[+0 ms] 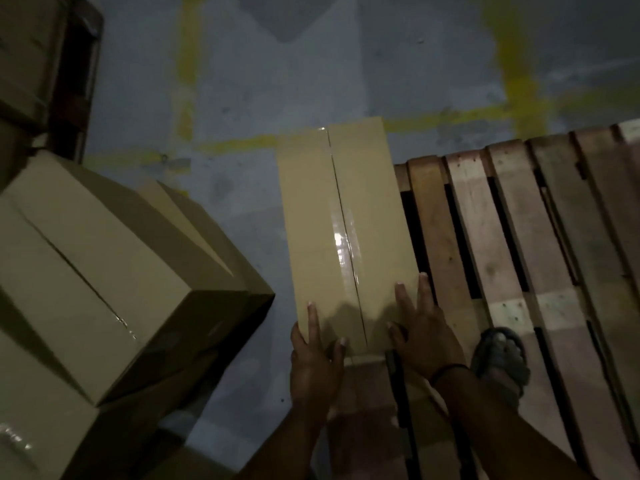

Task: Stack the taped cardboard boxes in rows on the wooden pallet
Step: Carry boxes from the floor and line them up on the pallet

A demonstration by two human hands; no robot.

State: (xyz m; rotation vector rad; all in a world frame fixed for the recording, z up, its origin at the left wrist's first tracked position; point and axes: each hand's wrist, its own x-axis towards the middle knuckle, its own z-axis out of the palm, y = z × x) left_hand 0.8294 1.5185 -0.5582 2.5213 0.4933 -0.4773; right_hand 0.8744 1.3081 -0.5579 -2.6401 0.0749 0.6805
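A long taped cardboard box (332,216) sits at the left edge of the wooden pallet (512,237), its clear tape running along the top seam. My left hand (315,358) grips the box's near left corner, thumb on top. My right hand (422,330) lies flat on the near right part of the lid, fingers spread. The pallet's slats to the right of the box carry nothing. Whether the box rests fully on the pallet or overhangs the floor is hidden.
A pile of larger taped cardboard boxes (104,271) stands at the left on the grey floor (242,98) with yellow painted lines. More boxes (24,53) sit at the top left. A sandalled foot (502,362) stands on the pallet near my right wrist.
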